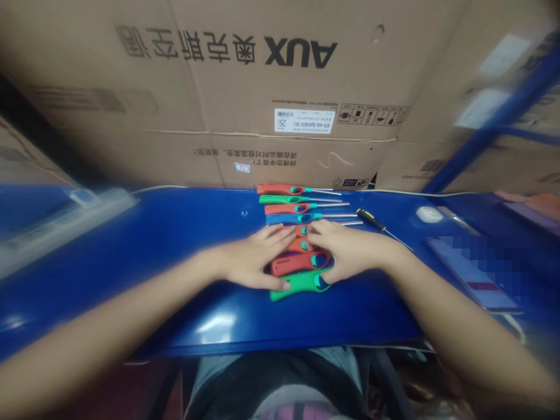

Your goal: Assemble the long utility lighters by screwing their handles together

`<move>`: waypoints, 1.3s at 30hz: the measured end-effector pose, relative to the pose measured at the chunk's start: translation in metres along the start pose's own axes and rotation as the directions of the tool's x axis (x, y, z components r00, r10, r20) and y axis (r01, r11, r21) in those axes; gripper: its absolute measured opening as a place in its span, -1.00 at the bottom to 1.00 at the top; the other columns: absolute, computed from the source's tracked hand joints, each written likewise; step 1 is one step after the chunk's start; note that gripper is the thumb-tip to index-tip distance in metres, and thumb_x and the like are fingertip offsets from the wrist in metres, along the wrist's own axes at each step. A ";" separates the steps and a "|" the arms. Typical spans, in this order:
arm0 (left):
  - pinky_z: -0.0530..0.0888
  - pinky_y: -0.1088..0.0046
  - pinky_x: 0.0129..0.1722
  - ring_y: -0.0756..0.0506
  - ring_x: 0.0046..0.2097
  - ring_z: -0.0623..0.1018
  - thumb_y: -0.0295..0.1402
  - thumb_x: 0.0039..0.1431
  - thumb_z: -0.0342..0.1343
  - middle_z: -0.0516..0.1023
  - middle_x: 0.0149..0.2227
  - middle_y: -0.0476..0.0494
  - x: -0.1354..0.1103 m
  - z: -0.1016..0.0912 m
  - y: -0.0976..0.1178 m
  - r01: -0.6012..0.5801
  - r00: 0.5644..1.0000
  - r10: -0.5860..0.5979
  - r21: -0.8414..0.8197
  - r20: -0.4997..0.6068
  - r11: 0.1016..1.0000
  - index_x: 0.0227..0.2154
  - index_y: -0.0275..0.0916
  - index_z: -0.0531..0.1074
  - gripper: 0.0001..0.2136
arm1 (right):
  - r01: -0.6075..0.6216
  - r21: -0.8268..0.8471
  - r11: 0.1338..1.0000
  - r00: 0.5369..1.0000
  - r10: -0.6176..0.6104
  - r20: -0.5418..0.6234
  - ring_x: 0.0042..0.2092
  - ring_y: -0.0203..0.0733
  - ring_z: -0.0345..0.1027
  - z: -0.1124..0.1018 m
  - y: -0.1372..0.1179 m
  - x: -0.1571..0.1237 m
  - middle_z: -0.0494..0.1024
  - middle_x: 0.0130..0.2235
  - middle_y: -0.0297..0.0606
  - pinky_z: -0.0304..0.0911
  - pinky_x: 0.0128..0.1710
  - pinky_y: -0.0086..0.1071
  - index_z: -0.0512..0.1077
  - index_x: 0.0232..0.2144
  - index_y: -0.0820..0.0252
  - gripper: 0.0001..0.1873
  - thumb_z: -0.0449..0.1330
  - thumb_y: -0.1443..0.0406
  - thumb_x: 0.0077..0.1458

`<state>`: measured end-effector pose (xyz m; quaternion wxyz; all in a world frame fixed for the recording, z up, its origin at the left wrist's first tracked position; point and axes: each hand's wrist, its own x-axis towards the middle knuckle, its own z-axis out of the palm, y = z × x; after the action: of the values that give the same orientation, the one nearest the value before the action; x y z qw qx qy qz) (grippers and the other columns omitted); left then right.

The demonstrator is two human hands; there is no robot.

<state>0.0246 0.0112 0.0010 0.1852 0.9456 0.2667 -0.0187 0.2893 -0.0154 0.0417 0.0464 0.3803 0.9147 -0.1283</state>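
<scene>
Several long-necked gas lighters lie side by side on the blue tabletop, handles to the left and metal tubes to the right. My left hand [256, 256] spans the handle ends of the near ones, its thumb against the green lighter [300, 283] and its fingers over the orange lighters [294, 245]. Across their trigger ends, my right hand [341, 248] is curled, thumb at the green lighter and fingertips on an orange one. Between the hands shows a red lighter [291, 264]. Beyond them lie a blue lighter [284, 219], an orange lighter [280, 208] and another green lighter [275, 199].
A black and yellow screwdriver [371, 219] lies right of the lighters. Farther right are a white rounded object [429, 214] and a phone-like slab [476, 274] with a cable. A power strip [79, 227] lies left. A large cardboard sheet [219, 99] stands behind.
</scene>
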 end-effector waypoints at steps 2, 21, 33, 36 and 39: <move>-0.03 -0.13 0.44 -0.50 0.50 -0.22 0.29 0.16 0.06 -0.30 0.52 -0.24 0.001 0.002 0.001 0.015 1.000 -0.015 0.007 0.003 1.000 0.50 -0.12 -0.28 0.04 | 0.003 -0.027 1.000 1.000 -0.003 0.006 -0.04 0.03 0.26 0.000 0.000 0.001 0.35 -0.05 -0.08 0.32 -0.05 -0.15 0.38 -0.23 0.20 -0.59 0.39 0.15 -0.08; 0.22 0.02 0.36 -0.31 0.35 0.31 0.08 0.35 0.01 0.33 0.36 -0.23 0.011 -0.007 -0.007 -0.092 0.946 0.056 -0.097 -0.320 0.991 0.32 -0.09 0.29 -0.41 | -0.015 -0.001 1.000 1.000 0.015 0.007 -0.11 -0.05 0.30 -0.002 0.004 0.013 0.39 -0.15 -0.15 0.22 -0.09 -0.24 0.40 -0.41 0.22 -0.86 0.30 0.40 -0.06; 0.24 0.04 0.28 -0.40 0.30 0.26 0.12 0.31 -0.01 0.30 0.32 -0.41 0.079 -0.033 -0.062 0.282 0.872 -0.188 0.152 -0.451 0.947 0.28 -0.30 0.29 -0.33 | 0.044 -0.095 0.994 0.999 -0.047 -0.023 -0.14 -0.04 0.32 0.004 0.010 0.015 0.46 -0.12 -0.09 0.22 -0.12 -0.24 0.51 -0.25 0.27 -0.73 0.20 0.50 -0.08; 0.25 0.05 0.26 -0.41 0.27 0.28 0.22 0.26 -0.04 0.34 0.28 -0.38 0.098 -0.035 -0.066 0.352 0.861 -0.245 0.176 -0.445 0.919 0.27 -0.28 0.32 -0.26 | 0.072 -0.093 0.993 0.996 -0.076 -0.047 -0.14 -0.04 0.34 0.007 0.013 0.017 0.47 -0.15 -0.08 0.23 -0.12 -0.25 0.49 -0.26 0.28 -0.74 0.21 0.50 -0.08; 0.22 0.04 0.26 -0.43 0.27 0.27 0.26 0.23 -0.06 0.34 0.26 -0.41 0.113 -0.034 -0.067 0.425 0.830 -0.294 0.196 -0.474 0.884 0.29 -0.31 0.29 -0.19 | 0.073 -0.097 0.993 0.995 -0.079 -0.062 -0.13 -0.04 0.35 0.009 0.016 0.017 0.48 -0.17 -0.09 0.24 -0.11 -0.25 0.46 -0.29 0.27 -0.77 0.24 0.48 -0.09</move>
<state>0.0850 0.1326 -0.0056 -0.0278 0.8744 0.4702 0.1165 0.2884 0.0051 0.0267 0.0292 0.3467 0.9346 -0.0739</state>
